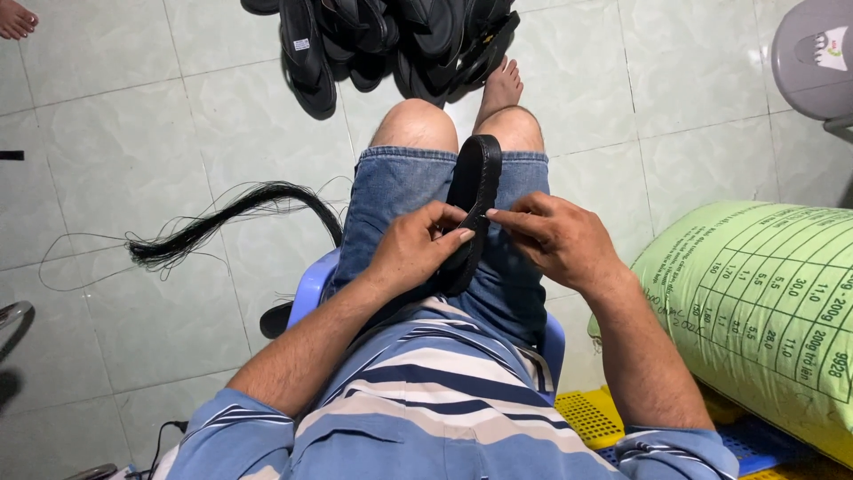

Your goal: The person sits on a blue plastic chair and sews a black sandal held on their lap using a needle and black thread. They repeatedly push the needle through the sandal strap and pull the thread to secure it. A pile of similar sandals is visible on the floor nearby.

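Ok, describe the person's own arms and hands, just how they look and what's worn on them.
Both forearms are bare. The left hand and right hand wear no gloves, rings or watch. Pale blue sleeves with dark and white stripes are pushed up to the elbows.

A sandal (474,191) lies on the lap, a sandal pile (391,44) ahead.

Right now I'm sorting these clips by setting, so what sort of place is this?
Probably a small home workshop for making or finishing sandals. Both hands, left hand and right hand, work on a black sandal on the lap; a pile of black sandals and a bundle of black thread lie on the tiled floor.
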